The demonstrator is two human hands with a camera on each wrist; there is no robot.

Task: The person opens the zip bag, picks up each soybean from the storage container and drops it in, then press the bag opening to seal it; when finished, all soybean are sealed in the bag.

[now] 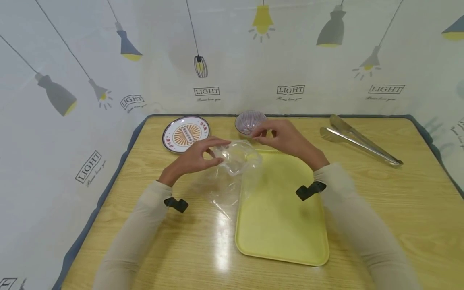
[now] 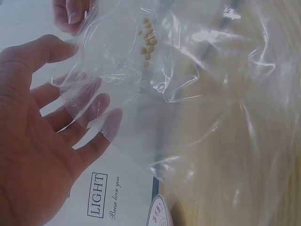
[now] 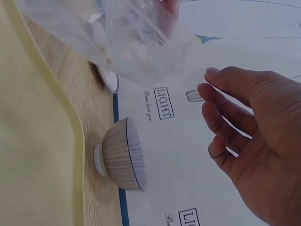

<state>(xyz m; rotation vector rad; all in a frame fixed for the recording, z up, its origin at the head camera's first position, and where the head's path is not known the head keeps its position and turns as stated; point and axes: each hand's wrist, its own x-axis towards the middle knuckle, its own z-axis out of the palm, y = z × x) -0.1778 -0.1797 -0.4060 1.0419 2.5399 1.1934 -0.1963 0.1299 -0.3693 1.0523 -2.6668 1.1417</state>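
Observation:
My left hand (image 1: 195,157) holds a clear plastic bag (image 1: 235,159) by its upper edge. In the left wrist view the thumb is at the bag's edge and the spread fingertips show through the film. Several small round beige pieces, like soybeans (image 2: 147,42), lie inside the bag. My right hand (image 3: 258,127) hovers apart from the bag, in front of a striped bowl (image 3: 120,157). Its fingers are loosely bent, thumb near the index fingertip, with nothing visible between them. The bowl's inside is partly hidden in the head view.
Under the right forearm lies a yellow tray (image 1: 280,217). A patterned oval plate (image 1: 186,135) sits at the back left of the wooden table (image 1: 174,249). Metal tongs (image 1: 362,143) lie at the back right. A printed curtain (image 1: 232,52) stands behind the table.

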